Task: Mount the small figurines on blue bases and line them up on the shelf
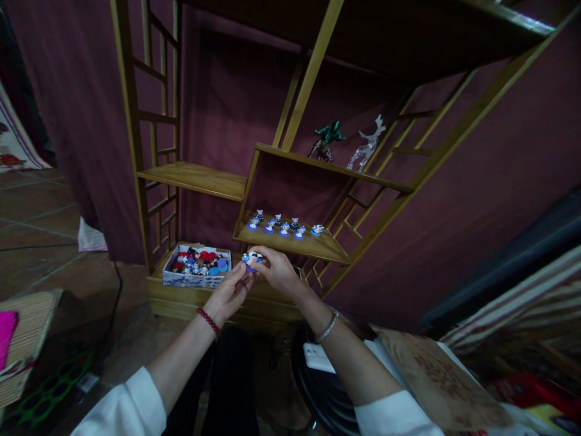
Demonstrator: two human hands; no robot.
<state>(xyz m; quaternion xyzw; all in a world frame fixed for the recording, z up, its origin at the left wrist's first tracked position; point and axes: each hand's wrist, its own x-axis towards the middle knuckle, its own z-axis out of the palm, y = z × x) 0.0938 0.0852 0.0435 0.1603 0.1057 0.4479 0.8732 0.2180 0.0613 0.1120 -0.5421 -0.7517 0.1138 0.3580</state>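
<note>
Between both hands, in front of the shelf unit, is a small white and blue figurine (pixel 252 259) with a purple base. My left hand (pixel 231 290) pinches it from below and the left, and my right hand (pixel 275 269) grips it from the right and above. Just left of my hands stands an open cardboard box (pixel 170 277) full of small red, black, white and blue figurines. Beyond my hands, a low wooden shelf (pixel 327 247) carries several figurines in rows, among them a blue-based one (pixel 316 230) at the right end.
Higher up stand a green and brown statuette (pixel 327 142) and a clear deer figure (pixel 367 144). Another wooden shelf board (pixel 195 179) is at left. A black round stool (pixel 313 387) bearing a white object (pixel 318 357) stands below my right arm.
</note>
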